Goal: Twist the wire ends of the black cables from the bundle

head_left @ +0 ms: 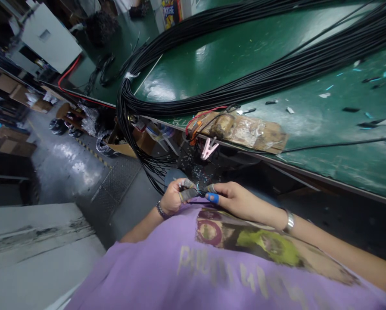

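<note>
Close to my body, my left hand [175,196] is closed, with taped fingers pinching a black cable [200,193] whose thin inner wires show, some light blue. From the other side my right hand [230,197] closes on the same cable end, its fingertips wrapped in grey and blue tape. The fingers partly hide the cable end. A large bundle of black cables [193,104] lies looped on the green table [193,64], tied with a white band [130,75]. Its loose ends hang over the edge and down toward my left hand.
On the table edge sits a taped cardboard piece [260,133], with a pink clip [209,148] hanging beside it. Cable scraps [351,109] litter the table's right side. A white machine [51,36] stands at back left, and an open cardboard box [141,144] is below the table.
</note>
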`<control>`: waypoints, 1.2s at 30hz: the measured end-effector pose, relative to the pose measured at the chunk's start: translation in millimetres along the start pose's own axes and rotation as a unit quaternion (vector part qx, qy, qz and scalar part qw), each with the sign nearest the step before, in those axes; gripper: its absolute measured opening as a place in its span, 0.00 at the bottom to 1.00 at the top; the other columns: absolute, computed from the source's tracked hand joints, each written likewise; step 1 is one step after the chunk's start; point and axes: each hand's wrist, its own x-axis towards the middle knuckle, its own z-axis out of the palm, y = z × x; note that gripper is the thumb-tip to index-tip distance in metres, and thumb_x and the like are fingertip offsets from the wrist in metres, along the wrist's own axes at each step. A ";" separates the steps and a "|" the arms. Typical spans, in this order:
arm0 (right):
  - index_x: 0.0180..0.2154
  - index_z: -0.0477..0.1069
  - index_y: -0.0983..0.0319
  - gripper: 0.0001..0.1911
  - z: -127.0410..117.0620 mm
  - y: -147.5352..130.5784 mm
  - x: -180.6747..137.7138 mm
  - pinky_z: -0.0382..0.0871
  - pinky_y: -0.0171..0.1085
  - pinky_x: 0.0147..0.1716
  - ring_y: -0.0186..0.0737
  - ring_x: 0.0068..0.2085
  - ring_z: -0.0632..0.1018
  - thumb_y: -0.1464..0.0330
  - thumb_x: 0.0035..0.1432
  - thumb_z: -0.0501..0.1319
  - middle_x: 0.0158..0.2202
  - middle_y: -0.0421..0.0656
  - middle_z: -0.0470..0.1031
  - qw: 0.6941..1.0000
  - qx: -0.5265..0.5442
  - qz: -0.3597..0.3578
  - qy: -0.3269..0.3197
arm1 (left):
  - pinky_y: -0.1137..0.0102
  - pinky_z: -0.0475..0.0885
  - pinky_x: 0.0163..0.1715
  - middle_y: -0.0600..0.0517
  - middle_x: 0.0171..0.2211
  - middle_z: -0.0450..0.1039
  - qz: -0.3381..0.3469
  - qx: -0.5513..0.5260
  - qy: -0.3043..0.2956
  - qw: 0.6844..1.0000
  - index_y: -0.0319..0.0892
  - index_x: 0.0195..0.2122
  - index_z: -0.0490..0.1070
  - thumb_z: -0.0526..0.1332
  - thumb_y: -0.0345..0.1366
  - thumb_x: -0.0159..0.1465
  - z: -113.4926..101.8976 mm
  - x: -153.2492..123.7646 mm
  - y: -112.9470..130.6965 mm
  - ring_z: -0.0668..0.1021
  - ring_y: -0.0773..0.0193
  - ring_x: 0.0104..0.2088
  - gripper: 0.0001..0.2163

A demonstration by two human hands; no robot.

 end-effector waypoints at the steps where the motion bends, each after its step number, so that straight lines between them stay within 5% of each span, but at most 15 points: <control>1: 0.27 0.71 0.64 0.22 0.1 0.1 0.0 0.62 0.34 0.26 0.35 0.27 0.65 0.53 0.55 0.52 0.23 0.39 0.65 1.000 -0.001 -0.003 0.001 | 0.79 0.53 0.13 0.60 0.11 0.61 0.000 0.001 0.001 1.000 0.37 0.22 0.67 0.73 0.49 0.37 0.0 -0.1 -0.5 0.60 0.78 0.12 0.23; 13: 0.24 0.70 0.63 0.19 0.1 2.4 0.9 0.62 0.33 0.25 0.34 0.26 0.64 0.57 0.56 0.53 0.21 0.38 0.64 1.000 -0.006 -0.023 0.014 | 0.78 0.58 0.18 0.58 0.15 0.64 0.041 0.047 0.005 0.998 0.36 0.23 0.70 0.72 0.46 0.40 -4.9 -0.6 -6.0 0.63 0.77 0.17 0.19; 20: 0.22 0.67 0.63 0.21 0.5 5.0 2.6 0.61 0.33 0.25 0.33 0.25 0.62 0.53 0.54 0.52 0.20 0.38 0.61 1.000 -0.011 -0.012 0.003 | 0.79 0.51 0.12 0.59 0.11 0.61 0.014 -0.010 -0.002 1.000 0.36 0.22 0.68 0.72 0.50 0.39 -4.0 -1.3 -7.0 0.59 0.78 0.11 0.22; 24: 0.20 0.64 0.62 0.20 -1.8 9.2 3.5 0.59 0.33 0.23 0.32 0.23 0.62 0.54 0.55 0.53 0.19 0.37 0.61 0.999 -0.024 -0.004 0.043 | 0.79 0.48 0.10 0.60 0.10 0.59 0.019 -0.037 0.011 0.999 0.37 0.21 0.66 0.71 0.51 0.38 -3.6 -2.0 -2.9 0.57 0.79 0.10 0.23; 28: 0.28 0.69 0.63 0.18 -4.2 3.0 6.8 0.66 0.36 0.30 0.36 0.28 0.69 0.53 0.53 0.56 0.26 0.40 0.71 0.995 0.030 -0.032 0.094 | 0.79 0.49 0.10 0.59 0.10 0.61 0.001 -0.026 -0.011 1.000 0.36 0.21 0.67 0.72 0.49 0.39 -3.1 -1.6 -1.6 0.59 0.79 0.10 0.22; 31: 0.32 0.70 0.63 0.16 -3.3 -2.8 10.4 0.68 0.37 0.35 0.38 0.32 0.72 0.56 0.52 0.59 0.31 0.42 0.74 0.990 0.052 -0.072 0.110 | 0.79 0.50 0.11 0.59 0.10 0.61 -0.020 -0.020 -0.022 0.999 0.36 0.21 0.67 0.72 0.49 0.37 -1.4 -1.5 -2.3 0.59 0.78 0.10 0.22; 36: 0.27 0.69 0.62 0.06 -0.3 -1.8 12.3 0.66 0.35 0.31 0.36 0.29 0.70 0.68 0.51 0.56 0.26 0.40 0.71 0.989 -0.018 -0.104 0.102 | 0.79 0.50 0.11 0.59 0.10 0.61 -0.032 -0.011 -0.037 0.999 0.36 0.21 0.67 0.72 0.49 0.37 0.8 -2.7 -1.6 0.59 0.78 0.10 0.23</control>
